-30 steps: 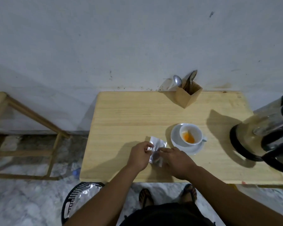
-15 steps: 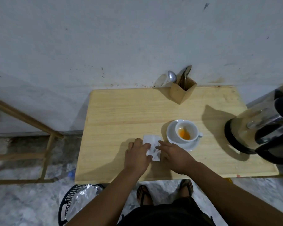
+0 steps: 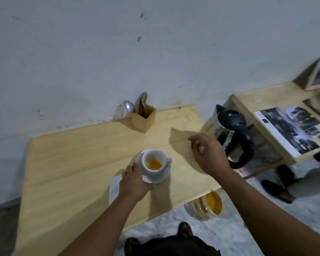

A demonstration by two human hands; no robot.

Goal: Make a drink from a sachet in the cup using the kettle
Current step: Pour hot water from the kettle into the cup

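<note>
Wooden table (image 3: 72, 163) runs along the wall, and the kettle (image 3: 229, 133) stands at its right edge, black lid and handle facing us. Right hand (image 3: 209, 154) hovers just beside the kettle, fingers loosely curled, holding nothing. Left hand (image 3: 135, 182) grips the saucer (image 3: 155, 177) near the front edge; the white cup (image 3: 154, 163) sits on it with orange powder inside. The flattened sachet (image 3: 115, 187) lies under that wrist. A wooden spoon holder (image 3: 143, 119) occupies the back edge.

Sachet (image 3: 115, 183) mostly hidden under left hand (image 3: 135, 183); kettle (image 3: 231, 137) base behind right hand (image 3: 209, 156), possibly blurred.
</note>
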